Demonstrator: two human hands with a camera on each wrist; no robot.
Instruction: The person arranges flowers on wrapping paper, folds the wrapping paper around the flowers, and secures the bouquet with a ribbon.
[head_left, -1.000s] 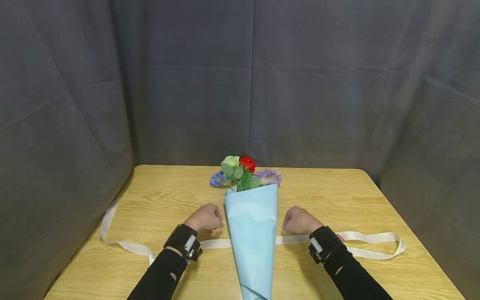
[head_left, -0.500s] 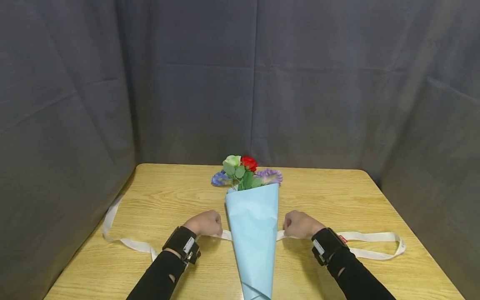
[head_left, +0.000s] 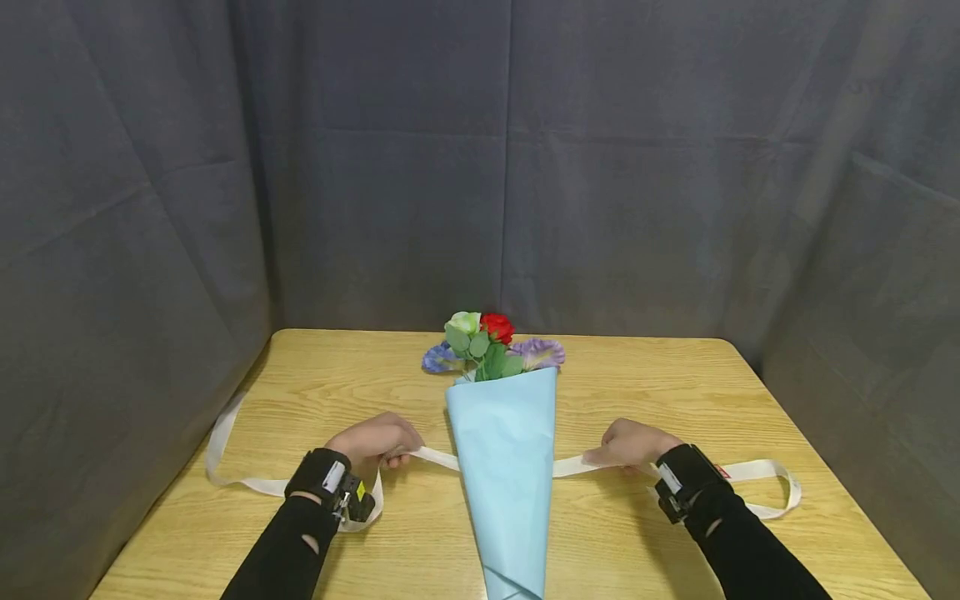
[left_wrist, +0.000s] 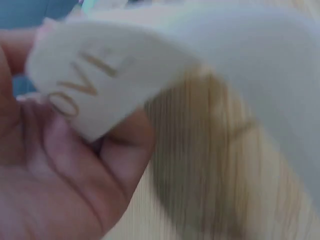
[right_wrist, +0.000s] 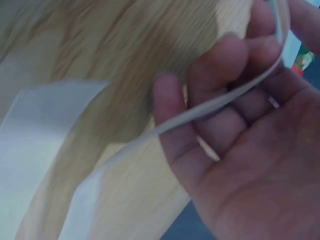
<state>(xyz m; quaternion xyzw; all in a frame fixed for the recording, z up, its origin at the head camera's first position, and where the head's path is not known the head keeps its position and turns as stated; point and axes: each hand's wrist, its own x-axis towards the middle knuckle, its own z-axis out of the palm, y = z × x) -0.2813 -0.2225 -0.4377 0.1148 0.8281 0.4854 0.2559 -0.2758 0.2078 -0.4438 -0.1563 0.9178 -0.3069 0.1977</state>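
A bouquet in light blue wrapping paper (head_left: 501,467) lies on the table, blooms at the far end. A white ribbon (head_left: 438,457) passes underneath the wrapper and comes out on both sides. Left of the bouquet, my left hand (head_left: 377,439) pinches the ribbon; gold letters reading "OVE" show on the ribbon (left_wrist: 95,75) in the left wrist view. On the other side my right hand (head_left: 633,442) grips it between thumb and fingers. The right wrist view has the ribbon (right_wrist: 210,106) running across curled fingers. Both held stretches rise slightly off the tabletop near the hands.
Out of the wrapper come a red rose (head_left: 497,327), a pale green rose (head_left: 463,322), a blue flower (head_left: 441,358) and a purple flower (head_left: 540,352). Loose ribbon ends curl at far left and right. Grey curtains (head_left: 390,167) enclose the wooden table (head_left: 637,375).
Both hands have moved outward from the bouquet, sliding along or drawing the ribbon. The ribbon beside the wrapper has lifted, and a loop now hangs under the left hand.
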